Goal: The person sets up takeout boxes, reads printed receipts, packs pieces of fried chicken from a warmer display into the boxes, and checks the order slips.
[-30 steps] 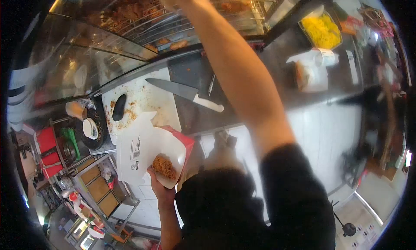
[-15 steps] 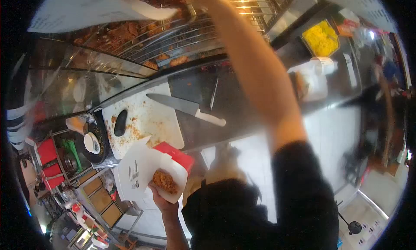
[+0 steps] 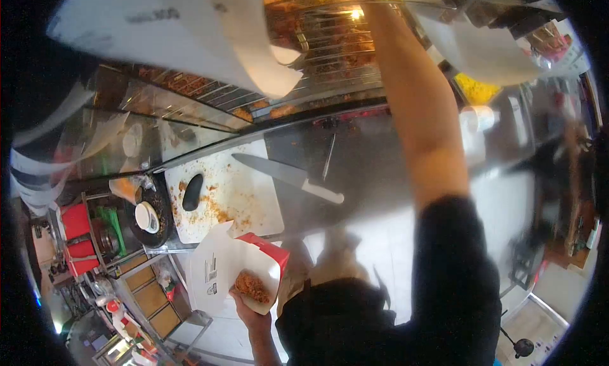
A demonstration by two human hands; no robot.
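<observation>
Down at the lower left, my left hand (image 3: 249, 312) grips an open red-and-white cardboard takeaway box (image 3: 212, 264) from below. A browned piece of fried chicken (image 3: 252, 286) lies inside it, and the printed lid stands folded open. My right forearm (image 3: 419, 99) stretches up into a lit display cabinet with wire racks (image 3: 336, 49). At the top edge my right hand is cut off and blurred, so its fingers and anything in them are hidden. Browned food pieces (image 3: 184, 84) lie on the racks.
On the counter are a crumb-covered white cutting board (image 3: 260, 210), a black oval object (image 3: 193, 192), a large white-handled knife (image 3: 285, 176) and a thin metal utensil (image 3: 329, 156). A yellow-filled container (image 3: 476, 90) stands at right. Paper sheets (image 3: 165, 36) hang in front of the cabinet.
My right arm has reached farther up and to the right, into the cabinet. The view has shifted, so the counter and the box appear lower and farther right. My left hand still holds the box.
</observation>
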